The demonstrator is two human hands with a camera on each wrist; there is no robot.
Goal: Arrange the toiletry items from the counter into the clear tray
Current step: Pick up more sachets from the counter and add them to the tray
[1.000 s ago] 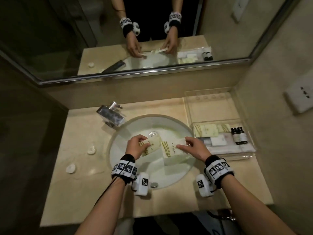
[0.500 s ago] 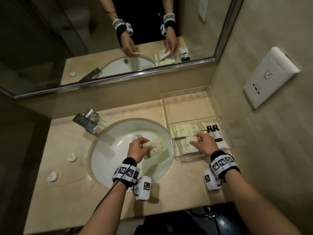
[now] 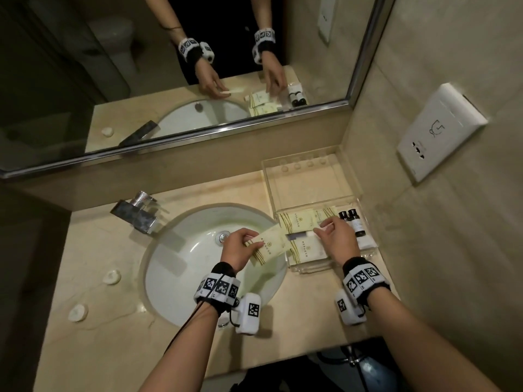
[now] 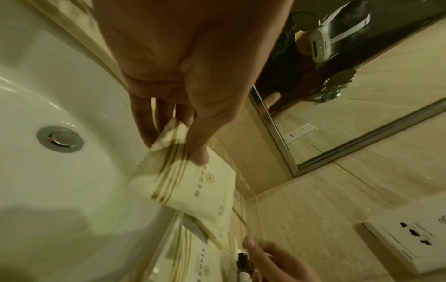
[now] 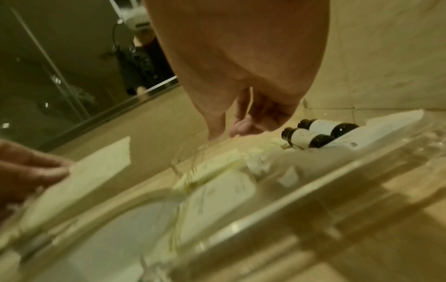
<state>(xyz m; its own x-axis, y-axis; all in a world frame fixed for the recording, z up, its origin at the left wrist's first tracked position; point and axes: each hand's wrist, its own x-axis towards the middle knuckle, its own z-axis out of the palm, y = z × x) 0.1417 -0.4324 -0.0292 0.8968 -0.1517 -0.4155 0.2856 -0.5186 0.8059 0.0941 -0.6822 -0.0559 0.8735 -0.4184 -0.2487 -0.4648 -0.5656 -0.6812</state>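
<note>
My left hand [image 3: 249,241] pinches a cream sachet with gold stripes [image 3: 268,248] [image 4: 193,183] by its striped end, over the sink's right rim beside the clear tray [image 3: 305,188]. The front half of the tray holds two similar striped packets [image 3: 298,220] [image 3: 307,248], white sachets and two small dark bottles [image 3: 352,222] [image 5: 311,133] lying side by side. My right hand [image 3: 325,229] [image 5: 229,131] hovers over the packets, left of the bottles. Its fingers are loosely curled and the right wrist view shows nothing in them. The back half of the tray is bare.
A white basin [image 3: 184,278] fills the middle of the beige counter, with a chrome tap [image 3: 135,213] behind it on the left. Two small white round pieces [image 3: 111,276] [image 3: 77,312] lie on the counter's left side. A wall socket [image 3: 438,131] and mirror stand close behind and to the right.
My right hand set its striped packet down in the tray's front and has lifted off it. My left hand has carried its sachet rightward from over the basin to the tray's edge.
</note>
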